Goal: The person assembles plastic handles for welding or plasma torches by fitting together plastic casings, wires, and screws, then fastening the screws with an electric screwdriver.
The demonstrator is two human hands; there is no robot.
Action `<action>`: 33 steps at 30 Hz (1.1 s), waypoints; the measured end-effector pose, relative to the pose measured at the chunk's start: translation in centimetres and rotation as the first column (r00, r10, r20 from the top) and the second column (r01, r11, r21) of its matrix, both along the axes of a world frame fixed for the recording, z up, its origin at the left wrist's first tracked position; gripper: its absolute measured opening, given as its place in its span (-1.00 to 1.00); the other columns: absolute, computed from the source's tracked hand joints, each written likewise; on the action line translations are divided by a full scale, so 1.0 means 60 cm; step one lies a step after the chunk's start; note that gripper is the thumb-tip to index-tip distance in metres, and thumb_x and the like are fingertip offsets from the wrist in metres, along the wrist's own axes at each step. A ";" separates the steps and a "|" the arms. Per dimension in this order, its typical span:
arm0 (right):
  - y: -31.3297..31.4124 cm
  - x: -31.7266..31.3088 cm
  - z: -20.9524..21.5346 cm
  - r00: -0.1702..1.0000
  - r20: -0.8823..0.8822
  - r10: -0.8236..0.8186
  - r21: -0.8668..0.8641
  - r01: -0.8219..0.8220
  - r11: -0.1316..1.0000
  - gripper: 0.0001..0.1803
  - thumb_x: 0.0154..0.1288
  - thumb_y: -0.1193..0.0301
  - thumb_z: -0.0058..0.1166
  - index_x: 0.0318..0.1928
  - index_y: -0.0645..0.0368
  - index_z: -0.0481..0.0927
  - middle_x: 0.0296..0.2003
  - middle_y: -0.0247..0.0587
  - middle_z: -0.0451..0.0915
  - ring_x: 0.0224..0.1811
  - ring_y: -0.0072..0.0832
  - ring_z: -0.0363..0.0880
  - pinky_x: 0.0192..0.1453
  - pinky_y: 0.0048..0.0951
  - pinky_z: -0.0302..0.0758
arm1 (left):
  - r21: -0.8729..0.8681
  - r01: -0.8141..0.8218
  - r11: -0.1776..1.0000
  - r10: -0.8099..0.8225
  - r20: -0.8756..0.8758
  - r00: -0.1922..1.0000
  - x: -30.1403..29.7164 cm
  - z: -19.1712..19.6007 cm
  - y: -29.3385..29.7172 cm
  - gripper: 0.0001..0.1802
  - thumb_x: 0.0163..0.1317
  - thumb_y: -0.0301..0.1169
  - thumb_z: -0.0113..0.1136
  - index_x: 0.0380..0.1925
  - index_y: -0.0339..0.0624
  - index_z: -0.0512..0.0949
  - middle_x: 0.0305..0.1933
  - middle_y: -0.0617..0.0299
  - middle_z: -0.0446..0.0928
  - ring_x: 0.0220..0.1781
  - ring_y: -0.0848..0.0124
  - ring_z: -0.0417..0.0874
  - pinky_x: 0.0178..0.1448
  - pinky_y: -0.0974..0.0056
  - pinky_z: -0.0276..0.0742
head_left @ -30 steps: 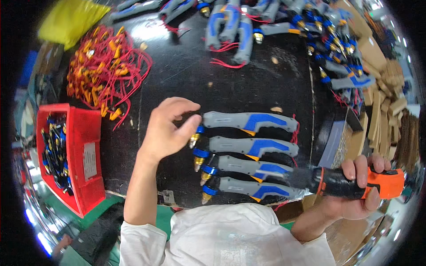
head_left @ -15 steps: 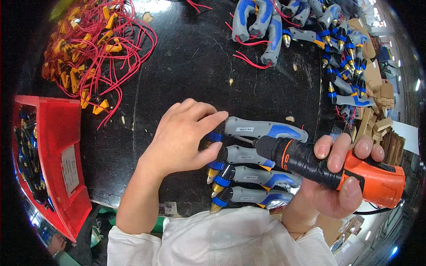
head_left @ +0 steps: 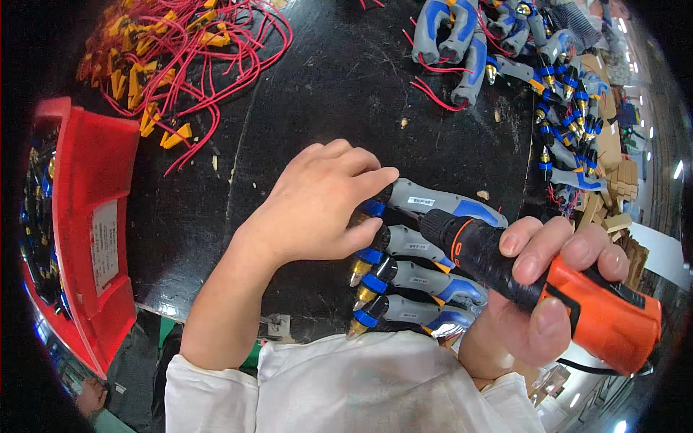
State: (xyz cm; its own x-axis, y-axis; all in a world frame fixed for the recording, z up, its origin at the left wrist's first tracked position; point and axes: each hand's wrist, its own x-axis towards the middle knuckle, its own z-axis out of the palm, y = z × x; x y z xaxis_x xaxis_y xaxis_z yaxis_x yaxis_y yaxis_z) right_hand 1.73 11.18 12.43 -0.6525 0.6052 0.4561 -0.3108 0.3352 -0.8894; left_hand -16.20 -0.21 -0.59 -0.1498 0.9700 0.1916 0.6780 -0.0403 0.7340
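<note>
My right hand (head_left: 545, 289) grips an orange-and-black electric screwdriver (head_left: 606, 317), held at a slant with its chuck to the left. The bit reaches the uppermost of several grey-and-blue torches (head_left: 447, 204) lying in a row before me. My left hand (head_left: 325, 202) is closed around the front end of that torch, hiding its tip; a blue ring shows between thumb and fingers. Below it lies a second torch (head_left: 410, 244), partly behind the screwdriver. The third torch (head_left: 426, 279) and the lowest torch (head_left: 411, 312) show brass tips with blue rings.
A tangle of red wires with yellow switches (head_left: 173, 133) lies at the far left. Beneath it stands a red bin (head_left: 86, 209) of dark parts. More torch handles (head_left: 473, 72) and a heap of torches (head_left: 567, 123) lie at the far right. Another person's hand (head_left: 92, 395) shows at lower left.
The view has shifted, so most of the table appears lower or further right. The screwdriver tilts more steeply, its rear end lower. Both hands keep their grips.
</note>
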 end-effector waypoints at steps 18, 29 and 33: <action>0.000 -0.028 0.017 0.939 0.235 0.251 0.198 -0.299 0.933 -0.43 0.23 0.38 0.27 0.22 0.12 0.38 -0.07 -0.15 0.47 -0.24 -0.37 0.57 -0.07 -0.18 0.54 | 0.062 -0.004 0.998 0.006 -0.030 1.000 0.003 -0.010 -0.004 -0.45 0.07 -0.24 0.37 0.11 -0.17 0.64 0.02 0.11 0.61 0.06 0.12 0.58 0.18 0.05 0.48; -0.015 -0.032 0.005 0.979 0.120 0.165 0.107 -0.178 0.978 -0.53 0.20 0.42 0.23 0.09 0.14 0.36 -0.10 -0.15 0.46 -0.23 -0.35 0.58 -0.02 -0.13 0.58 | 0.049 0.000 0.999 0.002 -0.039 0.999 0.005 -0.010 -0.002 -0.44 0.04 -0.25 0.38 0.10 -0.17 0.64 0.02 0.11 0.61 0.07 0.11 0.58 0.17 0.05 0.49; -0.012 -0.028 0.012 0.976 0.141 0.167 0.106 -0.183 0.977 -0.55 0.19 0.44 0.24 0.06 0.12 0.36 -0.11 -0.17 0.46 -0.23 -0.35 0.57 -0.02 -0.12 0.59 | 0.049 -0.004 0.999 0.005 -0.029 1.000 0.005 -0.008 0.000 -0.43 0.02 -0.25 0.39 0.09 -0.18 0.64 0.02 0.10 0.61 0.07 0.11 0.59 0.18 0.05 0.49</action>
State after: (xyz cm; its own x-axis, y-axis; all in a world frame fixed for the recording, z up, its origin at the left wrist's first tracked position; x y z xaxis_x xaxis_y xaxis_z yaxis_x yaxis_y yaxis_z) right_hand 0.03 10.48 13.13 -0.8020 0.4234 0.4213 -0.2578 0.3909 -0.8836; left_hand -15.90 -0.23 -1.07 -0.1476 0.9586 0.2436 0.6995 -0.0729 0.7109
